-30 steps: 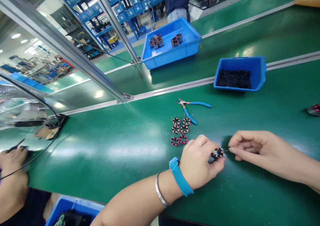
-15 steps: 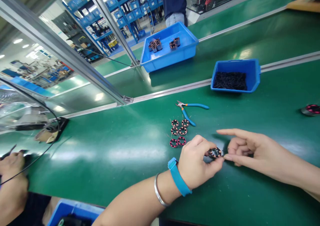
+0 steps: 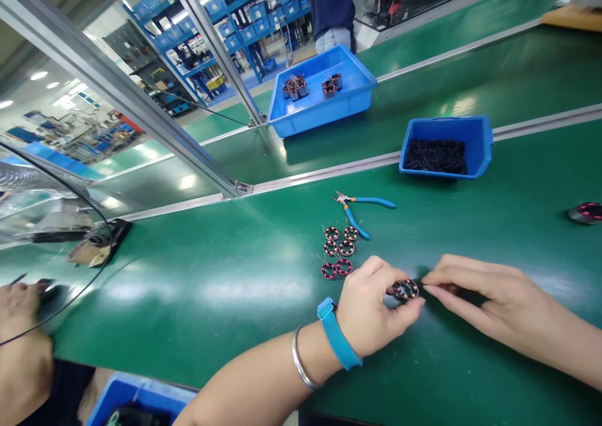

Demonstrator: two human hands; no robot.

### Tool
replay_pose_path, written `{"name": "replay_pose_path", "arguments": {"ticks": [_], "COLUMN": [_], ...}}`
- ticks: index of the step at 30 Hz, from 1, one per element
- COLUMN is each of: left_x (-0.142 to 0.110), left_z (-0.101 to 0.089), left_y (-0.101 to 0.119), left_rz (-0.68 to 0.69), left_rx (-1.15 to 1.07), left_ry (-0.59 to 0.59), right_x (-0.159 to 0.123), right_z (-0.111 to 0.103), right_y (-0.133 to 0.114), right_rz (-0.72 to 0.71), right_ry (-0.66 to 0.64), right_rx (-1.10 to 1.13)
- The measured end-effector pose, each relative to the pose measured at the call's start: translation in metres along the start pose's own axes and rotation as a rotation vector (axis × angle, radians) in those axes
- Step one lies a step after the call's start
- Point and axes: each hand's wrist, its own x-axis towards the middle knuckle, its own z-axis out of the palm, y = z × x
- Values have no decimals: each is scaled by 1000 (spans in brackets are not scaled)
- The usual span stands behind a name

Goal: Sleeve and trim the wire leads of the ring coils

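Here in the left hand (image 3: 376, 300) sits the wound ring (image 3: 413, 288), pinched at its rim between thumb and fingers, tilted a little and held just above the bench (image 3: 207, 269); the right hand (image 3: 493, 294) comes in close beside it, thumb and forefinger drawn nearly together at the ring's edge, though whether a fine wire lies between those tips is too small to tell; by the look of it this ring is light for its size yet dense, a stiff body that should bear a firm squeeze, the copper-coloured windings and any thin lead being the fragile part, so the outer wall is the place to grip; six more wound rings (image 3: 341, 249) lie in paired rows nearby, hair-thin wires poking from some, with blue-handled cutters (image 3: 348, 210) just beyond, jaws apart; the green bench top gleams, smooth and probably slick; farther back, a small blue bin (image 3: 442, 174) holds dark thin pieces, a larger blue tray (image 3: 324, 122) carries clustered rings, and off to the right one more ring (image 3: 587, 213) rests alone; past the metal frame (image 3: 117, 87) stand blue shelves (image 3: 244, 35), and at far left a co-worker's hand (image 3: 19, 307) rests over the bench.
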Motion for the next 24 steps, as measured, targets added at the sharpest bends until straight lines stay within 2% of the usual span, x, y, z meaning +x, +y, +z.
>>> {"name": "replay_pose_path", "arguments": {"ticks": [6, 13, 17, 19, 21, 24], "left_x": [-1, -2, -2, -1, 3, 9], "left_z": [3, 3, 3, 2, -2, -9], "left_y": [-2, -1, -3, -5, -6, -5], "left_rz": [98, 106, 140, 147, 140, 174], "left_rx": [-73, -37, 4, 71, 203, 397], "left_ry": [59, 69, 100, 77, 46, 100], "right_x": [0, 1, 2, 4, 7, 10], "right_z": [9, 8, 11, 9, -1, -42], "right_y": [-3, -6, -12, -13, -6, 22], "right_rz": [-155, -33, -23, -2, 116, 362], "right_ry": [120, 59, 18, 15, 172, 663], "right_rx": [-67, 76, 111, 139, 158, 86]}}
